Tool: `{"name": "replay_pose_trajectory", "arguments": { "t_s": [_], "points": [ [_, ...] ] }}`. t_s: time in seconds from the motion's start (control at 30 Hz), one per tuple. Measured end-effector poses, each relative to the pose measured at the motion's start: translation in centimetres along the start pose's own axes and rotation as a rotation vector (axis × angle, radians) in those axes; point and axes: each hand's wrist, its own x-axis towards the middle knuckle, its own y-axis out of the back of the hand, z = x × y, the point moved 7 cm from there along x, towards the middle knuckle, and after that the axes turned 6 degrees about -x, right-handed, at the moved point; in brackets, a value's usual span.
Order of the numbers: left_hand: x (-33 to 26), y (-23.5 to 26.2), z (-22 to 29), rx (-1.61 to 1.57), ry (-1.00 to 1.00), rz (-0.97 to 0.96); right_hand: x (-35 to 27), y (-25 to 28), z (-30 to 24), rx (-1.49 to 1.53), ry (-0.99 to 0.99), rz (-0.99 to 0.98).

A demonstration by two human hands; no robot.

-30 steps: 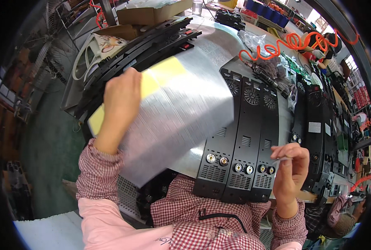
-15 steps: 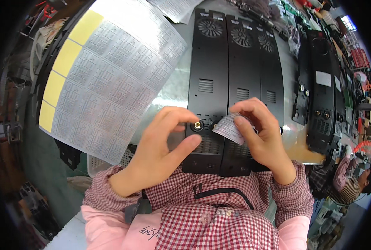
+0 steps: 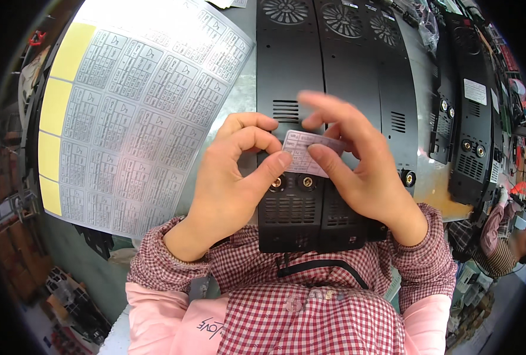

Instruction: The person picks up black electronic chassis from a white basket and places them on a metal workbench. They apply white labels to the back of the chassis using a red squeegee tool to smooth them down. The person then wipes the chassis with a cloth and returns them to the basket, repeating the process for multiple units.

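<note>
A small silver-grey printed label [image 3: 301, 155] is stretched between my two hands, above a black metal panel [image 3: 287, 71] with slots and round brass-coloured connectors. My left hand [image 3: 230, 171] pinches the label's left edge between thumb and forefinger. On the other side, my right hand [image 3: 363, 163] grips it with the thumb on its face, and one raised finger is blurred. Left of the panels lies a large sheet of such labels [image 3: 138, 112], with a column of bare yellow backing along its left side.
More black panels with round fan grilles [image 3: 344, 21] stand side by side under my hands. Further right are other black units [image 3: 473, 124], one bearing a white label. A clear plastic bag [image 3: 426, 29] lies at the back. Another person [image 3: 502, 251] sits at the far right.
The label was curled in my right hand alone; now it is flattened out, and my left hand has closed on its left edge. My view has shifted closer to the panels.
</note>
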Motion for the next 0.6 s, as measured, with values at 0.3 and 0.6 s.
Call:
{"name": "replay_pose_trajectory", "arguments": {
  "t_s": [0.3,0.6],
  "points": [
    [3.3,2.1,-0.9,-0.191,0.044,0.173,1.5,-0.6,5.0,0.560,-0.503,0.128],
    [6.3,2.8,-2.1,0.081,-0.053,0.293,4.5,0.1,6.3,0.038,-0.243,0.300]
  ]
}}
